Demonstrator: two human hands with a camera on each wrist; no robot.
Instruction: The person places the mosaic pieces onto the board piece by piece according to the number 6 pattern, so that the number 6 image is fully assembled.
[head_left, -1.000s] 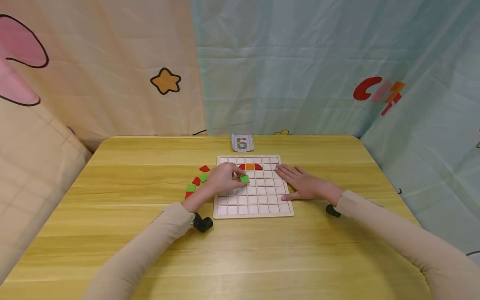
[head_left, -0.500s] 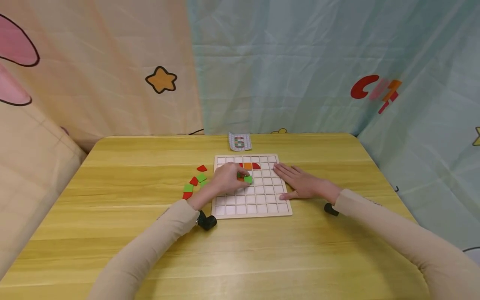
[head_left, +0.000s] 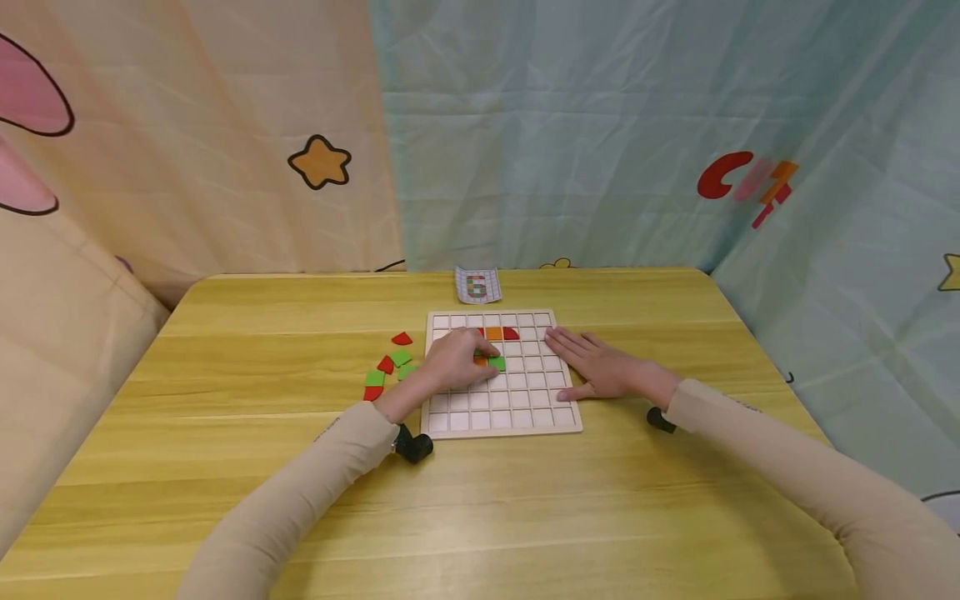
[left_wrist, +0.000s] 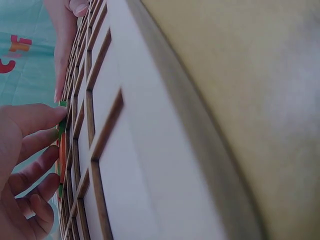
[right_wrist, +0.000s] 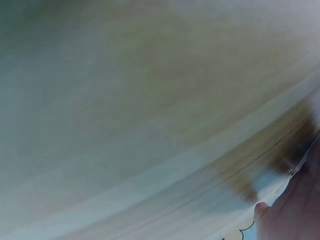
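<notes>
Reaches with both sleeved forearms (head_left: pixel 300 483) across a wood-grain table (head_left: pixel 480 508) before peach and pale-blue printed curtains (head_left: pixel 570 142), pinches with the left hand (head_left: pixel 453 360) a green tile (head_left: pixel 497 364) on the gridded board (head_left: pixel 536 397), just beside an orange tile (head_left: pixel 481 362), and lays the right hand (head_left: pixel 609 369), straight-fingered with thumb spread, on the board's right edge.

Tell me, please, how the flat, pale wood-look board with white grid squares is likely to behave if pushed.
The pale wood-look board seems stiff, as its edges run straight. Lying flat on the yellow wood-grain table, it would probably slide rather than tip or roll. The right hand on its edge might hold it back.
</notes>
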